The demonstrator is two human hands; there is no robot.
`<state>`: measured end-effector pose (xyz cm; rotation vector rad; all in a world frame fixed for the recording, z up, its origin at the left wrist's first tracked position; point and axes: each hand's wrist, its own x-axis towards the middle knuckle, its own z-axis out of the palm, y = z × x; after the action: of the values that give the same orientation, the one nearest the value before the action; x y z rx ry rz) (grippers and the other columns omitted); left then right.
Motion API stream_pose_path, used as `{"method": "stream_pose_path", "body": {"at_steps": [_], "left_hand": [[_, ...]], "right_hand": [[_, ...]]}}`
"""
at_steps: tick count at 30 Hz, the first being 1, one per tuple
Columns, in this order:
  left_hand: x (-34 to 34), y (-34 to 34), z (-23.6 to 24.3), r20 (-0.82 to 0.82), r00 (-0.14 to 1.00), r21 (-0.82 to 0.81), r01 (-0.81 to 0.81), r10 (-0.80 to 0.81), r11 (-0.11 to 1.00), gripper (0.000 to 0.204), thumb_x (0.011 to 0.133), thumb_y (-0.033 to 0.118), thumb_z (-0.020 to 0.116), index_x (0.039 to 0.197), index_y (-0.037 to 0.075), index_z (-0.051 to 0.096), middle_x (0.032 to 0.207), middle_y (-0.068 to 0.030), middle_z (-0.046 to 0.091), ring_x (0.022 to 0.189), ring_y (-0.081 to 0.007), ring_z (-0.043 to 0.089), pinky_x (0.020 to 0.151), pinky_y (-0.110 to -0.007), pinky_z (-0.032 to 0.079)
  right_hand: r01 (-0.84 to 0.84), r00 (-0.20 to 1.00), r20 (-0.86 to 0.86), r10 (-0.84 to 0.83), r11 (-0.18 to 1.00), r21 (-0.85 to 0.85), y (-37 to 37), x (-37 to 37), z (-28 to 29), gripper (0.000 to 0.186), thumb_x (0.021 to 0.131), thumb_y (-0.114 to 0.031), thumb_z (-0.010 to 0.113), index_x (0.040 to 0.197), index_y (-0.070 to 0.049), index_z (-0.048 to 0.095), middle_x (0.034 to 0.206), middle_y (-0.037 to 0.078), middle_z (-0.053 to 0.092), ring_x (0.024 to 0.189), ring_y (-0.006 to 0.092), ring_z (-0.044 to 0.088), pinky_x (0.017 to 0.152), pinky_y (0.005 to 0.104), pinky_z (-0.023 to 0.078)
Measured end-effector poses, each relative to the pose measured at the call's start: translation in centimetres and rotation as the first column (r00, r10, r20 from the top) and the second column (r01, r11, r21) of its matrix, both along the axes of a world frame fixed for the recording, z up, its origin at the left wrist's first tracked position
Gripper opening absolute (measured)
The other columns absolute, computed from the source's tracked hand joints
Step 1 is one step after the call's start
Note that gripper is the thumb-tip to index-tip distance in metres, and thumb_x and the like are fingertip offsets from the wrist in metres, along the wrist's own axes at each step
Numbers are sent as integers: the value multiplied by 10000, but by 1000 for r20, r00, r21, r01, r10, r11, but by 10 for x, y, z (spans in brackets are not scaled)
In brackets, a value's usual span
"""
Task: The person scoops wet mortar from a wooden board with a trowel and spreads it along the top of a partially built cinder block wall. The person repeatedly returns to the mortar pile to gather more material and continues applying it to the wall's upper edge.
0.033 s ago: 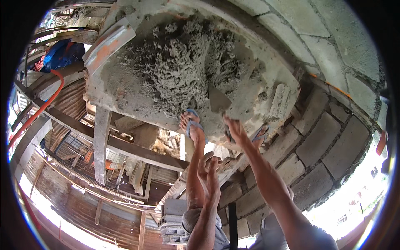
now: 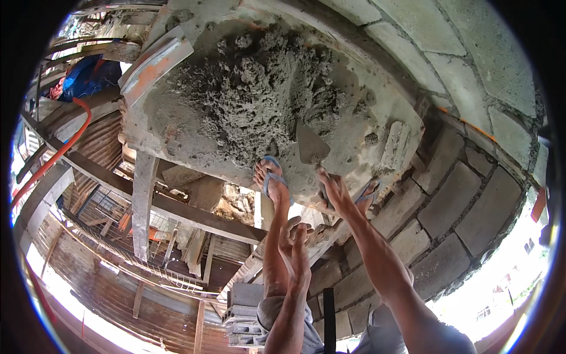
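My right hand (image 2: 330,190) grips the handle of a pointed trowel (image 2: 311,144), whose blade rests at the lower right of a rough heap of wet grey mortar (image 2: 265,94). The mortar sits on a stained, mortar-smeared slab (image 2: 159,130). My left hand (image 2: 293,242) hangs lower, beside my left leg, with loosely bent fingers and nothing visible in them. My sandalled left foot (image 2: 271,180) stands on the slab's near edge against the heap, and the right foot (image 2: 367,194) shows behind my right hand.
A concrete block wall (image 2: 453,206) curves along the right. At left are timber beams (image 2: 206,221), an orange hose (image 2: 65,147), blue sheeting (image 2: 88,76) and an opening below the slab. A metal strip (image 2: 156,65) lies at the slab's upper left; stacked blocks (image 2: 243,315) stand low down.
My right hand and the trowel have shifted very slightly toward the lower right. Everything else looks nearly the same.
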<state>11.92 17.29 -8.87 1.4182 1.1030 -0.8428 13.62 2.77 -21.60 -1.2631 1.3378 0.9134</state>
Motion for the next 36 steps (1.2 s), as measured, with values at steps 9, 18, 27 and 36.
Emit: {"method": "stream_pose_path", "body": {"at_steps": [9, 18, 27, 36], "left_hand": [[-9, -4, 9, 5, 990, -78, -138, 139, 987, 330, 918, 183, 598, 1193, 8, 547, 981, -88, 621, 947, -186, 616, 935, -360, 468], [-25, -17, 7, 197, 980, 12, -11, 9, 1000, 312, 897, 126, 620, 1174, -15, 592, 1001, -119, 643, 891, -178, 641, 771, -329, 524], [-17, -19, 10, 18, 998, -25, -57, 58, 998, 353, 923, 218, 620, 1191, -7, 572, 945, -100, 651, 913, -204, 648, 918, -361, 480], [-38, -19, 1, -2, 1000, -65, -27, 27, 998, 334, 929, 230, 613, 1183, 16, 581, 945, -86, 644, 908, -188, 640, 889, -353, 492]], "right_hand": [[-108, 981, 164, 103, 994, 23, 36, 33, -65, 634, 936, -602, 466, 731, -9, 556, 491, 30, 442, 371, 155, 456, 391, 357, 375], [-29, 915, 402, -14, 994, 101, -37, 78, -7, 587, 970, -608, 380, 786, -65, 506, 460, 15, 430, 309, 141, 450, 314, 330, 370], [-328, 898, 174, 405, 877, -350, 9, -49, -45, 740, 919, -645, 461, 549, -5, 494, 504, 118, 504, 471, 200, 535, 461, 407, 411], [-104, 954, 286, 91, 994, 30, -8, 34, -71, 717, 902, -710, 428, 617, -55, 491, 437, 26, 435, 334, 137, 445, 359, 352, 364]]}}
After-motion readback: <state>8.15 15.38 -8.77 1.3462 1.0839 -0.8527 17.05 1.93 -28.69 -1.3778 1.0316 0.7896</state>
